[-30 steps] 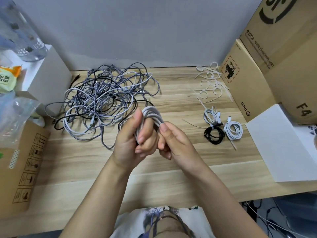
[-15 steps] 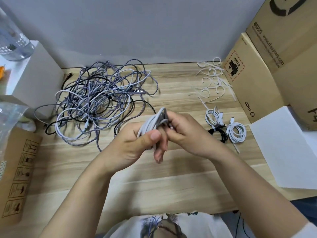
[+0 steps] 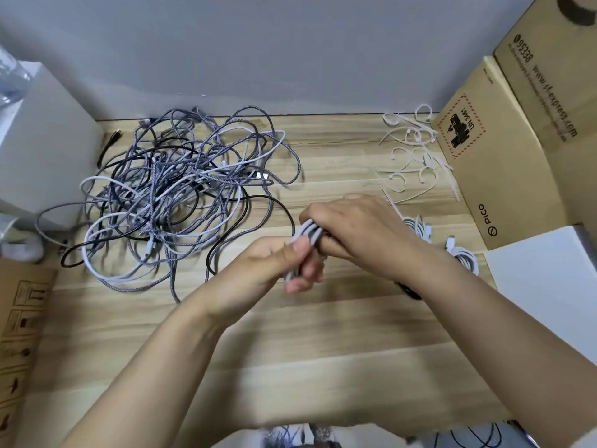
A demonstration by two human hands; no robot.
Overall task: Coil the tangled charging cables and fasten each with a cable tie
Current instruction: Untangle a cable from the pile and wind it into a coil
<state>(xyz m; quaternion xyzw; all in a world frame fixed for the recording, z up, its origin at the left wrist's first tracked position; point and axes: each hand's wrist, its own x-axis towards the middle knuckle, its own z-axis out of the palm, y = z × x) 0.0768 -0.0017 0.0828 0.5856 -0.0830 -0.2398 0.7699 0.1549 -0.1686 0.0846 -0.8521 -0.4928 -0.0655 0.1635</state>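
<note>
Both hands are working over the middle of the tabletop (image 3: 323,350). Left hand (image 3: 274,263) is gripping a coiled light cable (image 3: 307,234), thumb pressed on the bundle, fingers (image 3: 303,279) curled under it. Right hand (image 3: 358,231) is closing over the top end of the same coil, fingers wrapped round the strands. Coil is held just above the wood, not resting on it.

Handling, as I judge it: cable is light, soft and springy, so loops will prob. fan out if the grip slackens. Best held across the mid of the bundle, pinching all strands together, w/ one hand freed for a tie.

Tangled pile (image 3: 181,195) of braided, white and black cables is lying to the left, well apart from the coil. Loose cable ties (image 3: 410,150) are scattered at the right rear, near the cardboard box (image 3: 504,163). Finished coils (image 3: 465,257) are lying just beyond the right wrist, partly hidden. Boxes are closed; contents can't be seen.
</note>
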